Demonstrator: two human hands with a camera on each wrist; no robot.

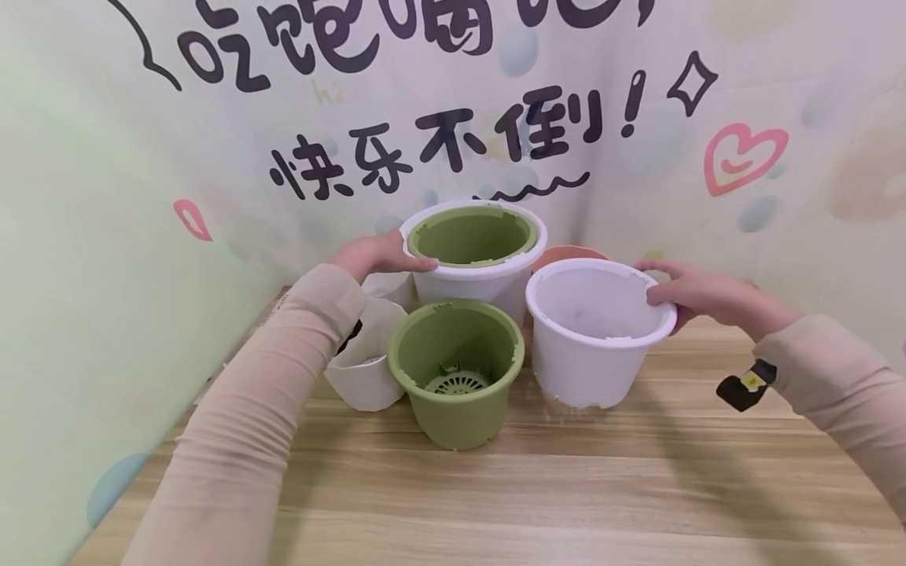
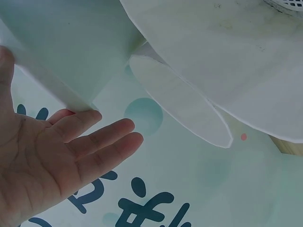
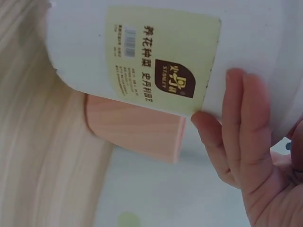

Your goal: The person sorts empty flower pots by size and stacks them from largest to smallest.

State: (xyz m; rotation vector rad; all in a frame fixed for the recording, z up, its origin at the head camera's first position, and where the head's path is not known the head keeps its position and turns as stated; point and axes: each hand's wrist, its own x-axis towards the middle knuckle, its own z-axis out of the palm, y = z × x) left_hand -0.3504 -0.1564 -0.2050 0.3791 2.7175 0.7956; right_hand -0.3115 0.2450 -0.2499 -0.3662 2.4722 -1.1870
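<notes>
My left hand (image 1: 378,253) holds the rim of a large white flowerpot (image 1: 488,284) at the back, thumb over the edge. Inside that pot sits a green flowerpot (image 1: 473,236), its rim just within the white one. In the left wrist view, the other fingers (image 2: 109,153) spread out beside the pot. My right hand (image 1: 708,297) grips another white flowerpot (image 1: 591,373) by its right rim, thumb inside and fingers outside. A yellow label (image 3: 163,61) shows on its side in the right wrist view. Its base is close over the table.
A second green flowerpot (image 1: 456,420) with a slotted bottom stands between them in front. At left are a white soft-sided pot (image 1: 364,389) and another white pot (image 1: 389,289) behind it. An orange pot (image 3: 137,127) stands behind the right white pot. A printed cloth (image 1: 637,189) hangs behind the wooden table (image 1: 566,495).
</notes>
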